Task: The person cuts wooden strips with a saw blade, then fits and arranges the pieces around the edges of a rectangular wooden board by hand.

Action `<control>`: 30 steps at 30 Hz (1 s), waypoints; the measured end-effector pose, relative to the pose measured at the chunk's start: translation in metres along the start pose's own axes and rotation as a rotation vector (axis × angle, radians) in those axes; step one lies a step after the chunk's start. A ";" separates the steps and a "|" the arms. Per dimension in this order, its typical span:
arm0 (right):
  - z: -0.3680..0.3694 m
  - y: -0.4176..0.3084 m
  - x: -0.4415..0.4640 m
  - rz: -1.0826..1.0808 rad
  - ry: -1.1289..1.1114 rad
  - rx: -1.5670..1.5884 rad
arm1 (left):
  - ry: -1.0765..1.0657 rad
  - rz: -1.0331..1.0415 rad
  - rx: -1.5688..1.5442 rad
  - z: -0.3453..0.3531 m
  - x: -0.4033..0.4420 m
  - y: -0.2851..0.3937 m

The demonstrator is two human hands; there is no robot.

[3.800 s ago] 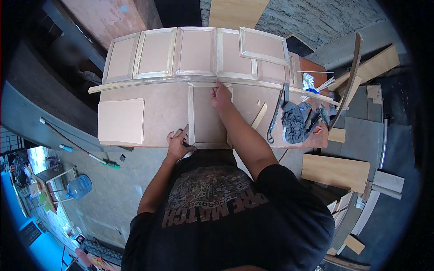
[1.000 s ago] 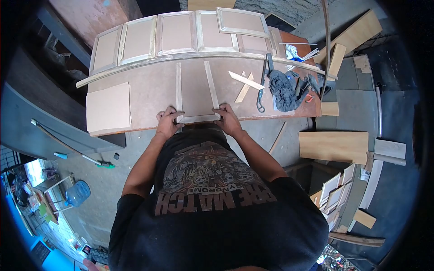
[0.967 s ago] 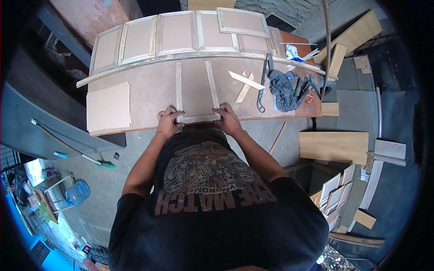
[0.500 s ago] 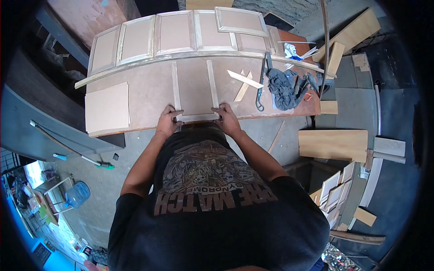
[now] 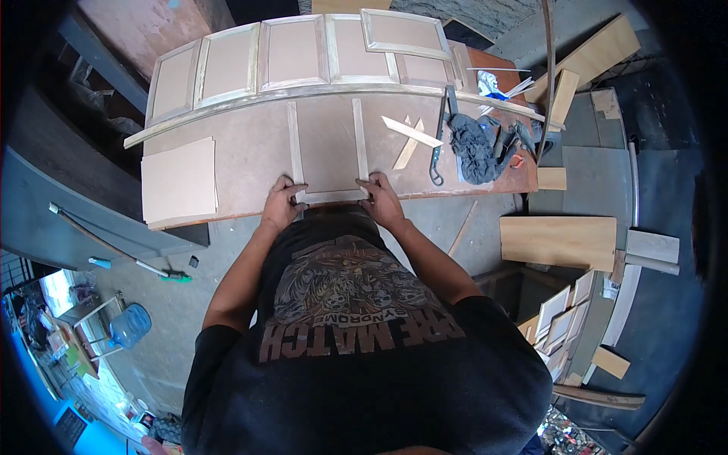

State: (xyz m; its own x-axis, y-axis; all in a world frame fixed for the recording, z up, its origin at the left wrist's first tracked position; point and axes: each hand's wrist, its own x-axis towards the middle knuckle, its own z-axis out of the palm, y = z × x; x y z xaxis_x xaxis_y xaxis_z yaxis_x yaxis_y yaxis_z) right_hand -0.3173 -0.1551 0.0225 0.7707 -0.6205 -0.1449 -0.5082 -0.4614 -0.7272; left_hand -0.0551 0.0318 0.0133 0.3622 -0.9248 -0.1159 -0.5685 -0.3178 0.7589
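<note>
A thin panel [image 5: 327,148] lies at the near edge of the workbench [image 5: 250,144], with a left wood strip [image 5: 295,140], a right wood strip [image 5: 359,136] and a bottom strip [image 5: 334,196] along its sides. My left hand [image 5: 283,203] pinches the corner where the left and bottom strips meet. At the opposite near corner, my right hand [image 5: 381,199] grips the joint of the right and bottom strips. A long wooden rail [image 5: 303,94] runs across the bench just beyond the strips' far ends.
Framed panels [image 5: 294,53] stand in a row behind the rail. Loose offcuts [image 5: 410,133], a handsaw [image 5: 437,144] and a dark cloth [image 5: 473,149] lie to the right. Flat sheets [image 5: 179,182] are stacked at the left. A water jug [image 5: 130,326] sits on the left.
The far strip seen across the frame at first is gone, and my right hand has come back to the near corner. Since then, the two side strips have shifted to stand nearly parallel.
</note>
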 end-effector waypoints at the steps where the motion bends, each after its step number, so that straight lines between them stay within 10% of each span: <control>1: 0.000 0.000 0.000 0.006 0.002 0.004 | 0.000 0.004 0.000 0.000 0.000 0.000; 30: -0.003 0.004 0.006 -0.083 0.020 -0.133 | -0.011 0.008 -0.023 -0.002 0.002 -0.003</control>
State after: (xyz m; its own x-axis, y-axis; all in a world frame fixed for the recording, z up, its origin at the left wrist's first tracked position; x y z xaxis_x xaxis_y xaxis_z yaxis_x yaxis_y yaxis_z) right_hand -0.3158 -0.1624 0.0202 0.8054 -0.5881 -0.0737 -0.4901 -0.5910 -0.6407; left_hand -0.0514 0.0309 0.0119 0.3494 -0.9296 -0.1171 -0.5542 -0.3057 0.7742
